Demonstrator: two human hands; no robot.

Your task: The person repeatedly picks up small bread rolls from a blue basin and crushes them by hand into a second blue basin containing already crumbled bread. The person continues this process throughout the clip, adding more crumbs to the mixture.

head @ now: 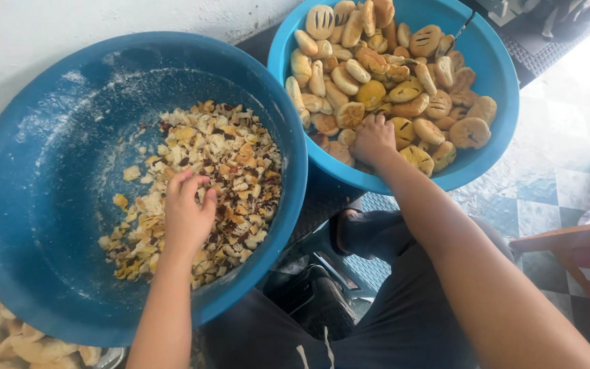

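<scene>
We see our left hand (187, 213) down inside the big dark-blue basin (49, 205), which fills the view from about seven to eleven o'clock; the hand rests on the heap of broken bread pieces (230, 154), fingers curled loosely with their tips touching the crumbs, though we cannot tell whether anything is actually pinched in that grip. The pieces are pale, golden and brown-crusted, piled toward the three o'clock side of the basin floor, with floury dust smeared over the bare blue wall around ten o'clock. Our right hand (374, 139) reaches up toward one o'clock into the lighter blue tub (493, 75), which touches the basin's rim; its fingers are bent down among the whole bread rolls (404, 89) at the tub's six o'clock edge, closing around one, though the knuckles hide how firm the grip is. The rolls are oval and round, tan to golden, several with dark slits across their tops, and they fill the tub nearly to its rim. At seven o'clock, just outside the basin, more pale bread pieces (15, 342) lie in a heap. Below the tubs our dark trousers (404, 321) show at six o'clock, and a checkered tiled floor (554, 178) lies at three o'clock
</scene>
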